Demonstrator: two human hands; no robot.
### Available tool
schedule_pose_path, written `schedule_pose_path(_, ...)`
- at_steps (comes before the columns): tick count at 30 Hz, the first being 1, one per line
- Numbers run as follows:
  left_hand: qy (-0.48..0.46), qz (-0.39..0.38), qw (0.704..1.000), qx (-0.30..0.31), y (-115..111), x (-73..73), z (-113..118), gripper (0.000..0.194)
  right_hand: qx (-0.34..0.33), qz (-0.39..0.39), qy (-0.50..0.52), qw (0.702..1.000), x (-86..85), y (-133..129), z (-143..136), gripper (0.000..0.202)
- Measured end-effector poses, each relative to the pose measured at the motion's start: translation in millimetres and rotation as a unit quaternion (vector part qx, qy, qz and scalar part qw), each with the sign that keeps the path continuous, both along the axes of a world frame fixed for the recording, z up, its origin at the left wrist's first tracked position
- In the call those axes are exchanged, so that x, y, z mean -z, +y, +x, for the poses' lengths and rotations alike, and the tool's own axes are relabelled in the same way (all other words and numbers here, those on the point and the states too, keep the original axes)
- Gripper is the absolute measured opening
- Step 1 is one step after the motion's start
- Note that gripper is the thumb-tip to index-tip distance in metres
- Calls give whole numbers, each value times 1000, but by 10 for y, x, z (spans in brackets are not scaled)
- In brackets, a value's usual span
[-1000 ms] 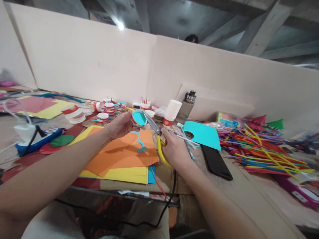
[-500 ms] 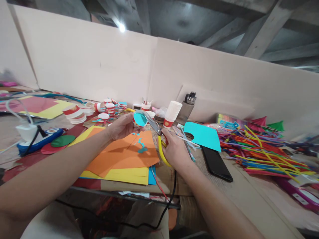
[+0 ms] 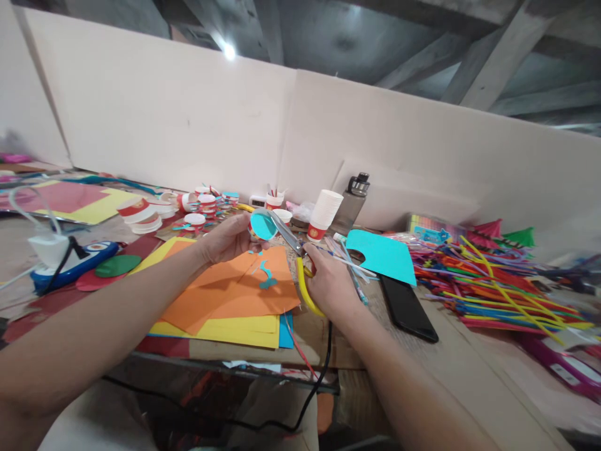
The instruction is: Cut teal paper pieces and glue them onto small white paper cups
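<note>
My left hand [image 3: 228, 239] is closed on a small paper cup [image 3: 263, 224] whose end facing me is covered in turquoise paper. Yellow-handled scissors [image 3: 303, 285] are in my right hand [image 3: 328, 279], its fingers wrapped around the handle. Their blades point up and to the left, touching or nearly touching the cup's right edge. Below the hands, turquoise paper scraps [image 3: 267, 275] lie on orange paper sheets [image 3: 225, 297], with yellow sheets [image 3: 235, 332] underneath.
A stack of paper cups [image 3: 323, 216] and a grey bottle [image 3: 352, 203] stand at the back. Right of my hand, turquoise paper [image 3: 382, 257] overlaps a black phone [image 3: 410, 310]. Colourful pipe cleaners [image 3: 507, 294] pile up farther right. A blue power strip [image 3: 75, 266] sits at left.
Both hands keep nearly the same place. The cup and scissors have shifted very slightly left.
</note>
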State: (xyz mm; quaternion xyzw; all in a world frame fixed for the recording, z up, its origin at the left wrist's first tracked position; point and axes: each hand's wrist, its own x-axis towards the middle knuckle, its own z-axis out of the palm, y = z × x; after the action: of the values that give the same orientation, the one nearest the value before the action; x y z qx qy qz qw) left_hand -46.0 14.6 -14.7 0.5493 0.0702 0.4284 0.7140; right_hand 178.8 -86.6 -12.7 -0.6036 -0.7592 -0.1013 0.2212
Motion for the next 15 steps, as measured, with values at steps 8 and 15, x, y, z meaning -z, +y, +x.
schedule_pose_path(8,-2,-48,999,-4,24,-12,-16,47,-3,3,0,1000,-1,-10,-4,44)
schedule_pose_path(15,-28,-51,998,-28,-28,-53,42,46,11,3,10,1000,-31,-33,-22,41)
